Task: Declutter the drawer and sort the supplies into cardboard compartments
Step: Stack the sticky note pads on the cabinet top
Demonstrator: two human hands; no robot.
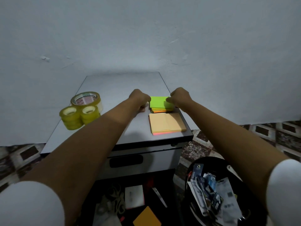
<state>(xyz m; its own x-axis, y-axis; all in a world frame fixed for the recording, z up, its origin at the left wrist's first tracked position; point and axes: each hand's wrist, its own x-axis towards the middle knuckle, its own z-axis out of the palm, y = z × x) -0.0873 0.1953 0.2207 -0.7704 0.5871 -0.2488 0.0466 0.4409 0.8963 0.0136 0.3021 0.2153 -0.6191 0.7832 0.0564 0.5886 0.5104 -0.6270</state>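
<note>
A stack of sticky notes with a bright green top (158, 102) lies on the grey cabinet top (117, 88), near its right edge. My left hand (139, 99) presses against the stack's left side with curled fingers. My right hand (178, 97) grips its right side. Just in front lies a larger pale orange sticky-note pad (166, 123) with a pink layer underneath. Below, the open drawer (130, 201) holds a white pad, an orange pad, scissors and other clutter, partly hidden by my arms.
A large clear tape roll (86, 99) and stacks of small yellow tape rolls (79, 117) sit on the left of the cabinet top. A black bin (195, 162) full of torn packaging stands on the patterned floor at lower right. A pale wall is behind.
</note>
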